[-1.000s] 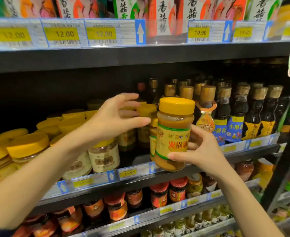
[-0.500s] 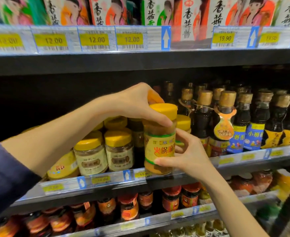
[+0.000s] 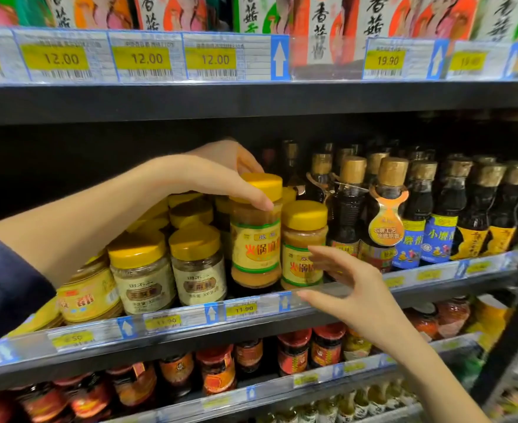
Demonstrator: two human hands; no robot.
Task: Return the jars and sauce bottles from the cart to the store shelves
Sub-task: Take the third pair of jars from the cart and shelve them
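1. Jar of tan-orange sauce (image 3: 256, 248), clear plastic with a yellow screw lid and a green-edged yellow label, stands upright in the front row of the middle black store shelf (image 3: 175, 323). Its long axis is vertical.
2. The left grip (image 3: 221, 172) reaches in from the left and above. Its thumb and fingers curl round the lid's rim, so the jar lies straight below it.
3. The right grip (image 3: 352, 288) is released with its fingers spread. It sits lower and to the right, in front of a matching yellow-lidded jar (image 3: 303, 215) just beside the held one. I cannot tell whether it touches either jar, so the left is the nearer grip.
4. The base looks level with the shelf, but whether it bears its full weight is unclear.
5. The slot is tight, between the short white-labelled jars (image 3: 198, 264) on the left and the twin on the right. Letting go probably calls for lifting the fingers straight up, so the neighbours are not nudged.
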